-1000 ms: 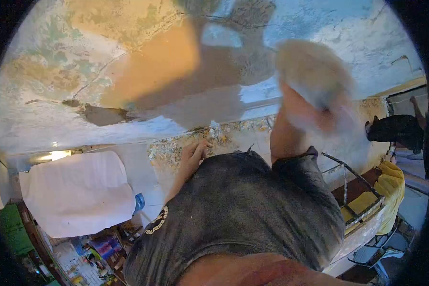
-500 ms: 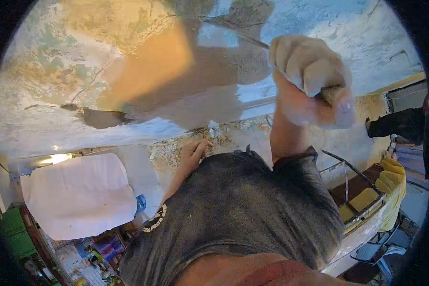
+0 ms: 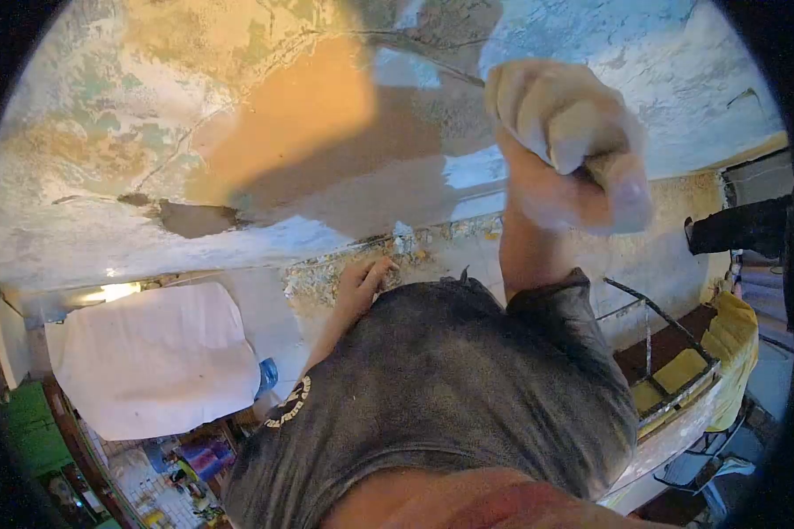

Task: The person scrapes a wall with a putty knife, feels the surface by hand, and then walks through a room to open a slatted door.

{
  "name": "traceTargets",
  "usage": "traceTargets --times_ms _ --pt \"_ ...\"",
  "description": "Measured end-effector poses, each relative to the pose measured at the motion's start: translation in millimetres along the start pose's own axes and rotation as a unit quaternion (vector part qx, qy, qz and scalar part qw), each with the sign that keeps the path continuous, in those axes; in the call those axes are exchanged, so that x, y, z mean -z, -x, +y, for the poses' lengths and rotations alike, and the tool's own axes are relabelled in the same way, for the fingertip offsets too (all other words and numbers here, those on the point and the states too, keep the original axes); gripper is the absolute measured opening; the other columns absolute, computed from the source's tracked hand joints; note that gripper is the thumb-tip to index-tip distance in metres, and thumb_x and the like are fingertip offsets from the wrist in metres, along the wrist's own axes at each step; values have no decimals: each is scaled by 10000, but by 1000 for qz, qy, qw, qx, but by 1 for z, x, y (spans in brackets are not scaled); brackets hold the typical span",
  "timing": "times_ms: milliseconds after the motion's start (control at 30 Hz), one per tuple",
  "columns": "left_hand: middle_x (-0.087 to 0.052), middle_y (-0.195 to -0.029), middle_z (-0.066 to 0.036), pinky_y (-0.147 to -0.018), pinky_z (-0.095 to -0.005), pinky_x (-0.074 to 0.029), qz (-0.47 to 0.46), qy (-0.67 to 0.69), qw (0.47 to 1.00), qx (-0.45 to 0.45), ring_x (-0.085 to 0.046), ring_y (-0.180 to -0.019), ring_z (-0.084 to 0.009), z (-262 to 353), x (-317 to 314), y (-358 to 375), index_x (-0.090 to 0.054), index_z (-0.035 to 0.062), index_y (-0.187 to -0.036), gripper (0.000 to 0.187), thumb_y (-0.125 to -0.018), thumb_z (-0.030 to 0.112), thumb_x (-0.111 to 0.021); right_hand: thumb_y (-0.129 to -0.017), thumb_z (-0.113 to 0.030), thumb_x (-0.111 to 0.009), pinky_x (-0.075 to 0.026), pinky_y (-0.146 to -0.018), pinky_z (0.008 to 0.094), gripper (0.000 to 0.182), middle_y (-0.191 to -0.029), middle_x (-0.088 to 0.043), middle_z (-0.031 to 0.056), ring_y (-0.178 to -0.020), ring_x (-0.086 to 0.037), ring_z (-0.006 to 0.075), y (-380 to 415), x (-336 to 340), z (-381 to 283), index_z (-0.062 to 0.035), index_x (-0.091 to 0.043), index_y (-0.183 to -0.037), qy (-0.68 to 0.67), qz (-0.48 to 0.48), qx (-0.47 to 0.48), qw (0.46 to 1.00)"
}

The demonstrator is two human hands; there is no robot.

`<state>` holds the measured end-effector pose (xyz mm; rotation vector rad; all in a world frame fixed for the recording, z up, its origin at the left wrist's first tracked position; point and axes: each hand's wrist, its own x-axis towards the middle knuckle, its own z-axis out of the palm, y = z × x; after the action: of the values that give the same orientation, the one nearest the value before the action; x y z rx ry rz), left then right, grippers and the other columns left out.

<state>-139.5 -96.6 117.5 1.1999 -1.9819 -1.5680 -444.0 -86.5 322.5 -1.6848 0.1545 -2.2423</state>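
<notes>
My right hand point(image 3: 569, 145) is raised at the upper right in front of the patchy wall surface point(image 3: 326, 106). Its fingers are curled into a fist around something thin that I cannot make out; the hand is blurred. Lower and left of it, my left hand point(image 3: 366, 278) is beside my dark shirt point(image 3: 459, 370), near a strip of rough, chipped wall. Its fingers are loosely bent and partly apart, with nothing visible in them. Orange, grey and pale blue patches and a long crack mark the surface above.
A white sheet point(image 3: 154, 361) covers something at the left, with a blue bottle point(image 3: 267, 376) beside it. At the right are a metal frame point(image 3: 648, 348), a yellow cloth point(image 3: 732, 339) and a person's dark-clothed leg point(image 3: 741, 231). Cluttered items point(image 3: 181, 467) lie at the lower left.
My right hand has shifted slightly left and up, still closed. The fingers of my left hand have changed their bend a little. The surroundings have moved slightly right in view.
</notes>
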Motion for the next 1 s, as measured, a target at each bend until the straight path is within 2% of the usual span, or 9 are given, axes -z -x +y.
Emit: traceTargets --times_ms 300,400,600,700,733,800,833,867,1000 --pt "-547 -634 -25 -560 -273 -401 -4 -7 1000 13 -501 -596 -107 -11 -4 -5 -668 39 -917 340 -939 338 -507 -831 -313 -527 -350 -520 370 326 -622 -503 118 -523 -438 241 -5 9 5 -35 -526 -659 1 -11 10 1000" --pt "-532 -634 -19 -556 -274 -394 -23 -61 998 -1 -486 -592 -103 -10 -1 -10 -658 28 -912 331 -941 321 -507 -858 -509 -418 -258 -462 342 491 -542 -392 55 -466 -335 202 -6 14 -2 -94 -419 -597 -41 -22 26 999" --pt "-509 -626 -16 -557 -275 -390 -28 1 998 61 -482 -587 -107 16 -6 -5 -648 9 -906 356 -945 331 -501 -859 -366 -449 -282 -462 330 370 -554 -412 49 -486 -372 195 6 -6 25 -102 -427 -601 182 68 -49 980" --pt "-522 -620 -20 -547 -275 -396 -14 -21 1000 0 -490 -575 -109 -1 -4 -1 -657 9 -919 362 -942 337 -505 -849 -291 -485 -293 -472 335 318 -576 -432 65 -504 -381 191 10 1 16 -91 -447 -605 -75 -22 81 994" --pt "-531 -612 -25 -545 -275 -400 3 -15 1000 24 -497 -569 -111 -7 -5 2 -663 9 -920 360 -939 333 -508 -840 -255 -508 -294 -474 331 295 -575 -428 54 -507 -379 184 20 3 39 -93 -448 -602 207 28 132 969" --pt "-540 -604 -30 -542 -275 -404 17 -11 999 40 -503 -563 -112 -13 -6 4 -669 8 -921 358 -936 329 -511 -831 -219 -530 -296 -476 327 276 -575 -423 44 -511 -377 177 19 0 40 -94 -449 -599 474 74 179 859" --pt "-548 -598 -35 -545 -277 -407 14 -10 998 53 -511 -565 -113 -15 -4 8 -674 7 -916 364 -934 332 -511 -816 -182 -538 -301 -475 319 251 -571 -422 31 -516 -388 170 16 -5 27 -97 -448 -598 252 48 91 962" --pt "-556 -593 -40 -548 -279 -411 11 -6 998 62 -519 -566 -115 -10 -4 2 -679 6 -910 370 -931 335 -512 -808 -163 -543 -303 -474 314 241 -569 -421 25 -518 -393 167 15 -4 24 -98 -447 -597 134 23 45 990" --pt "-542 -582 -27 -534 -275 -397 31 20 997 68 -504 -553 -112 -7 -4 3 -681 12 -891 356 -931 322 -510 -778 -170 -573 -310 -468 300 247 -554 -402 -7 -508 -400 157 24 -2 25 -110 -428 -587 -36 168 -8 985"
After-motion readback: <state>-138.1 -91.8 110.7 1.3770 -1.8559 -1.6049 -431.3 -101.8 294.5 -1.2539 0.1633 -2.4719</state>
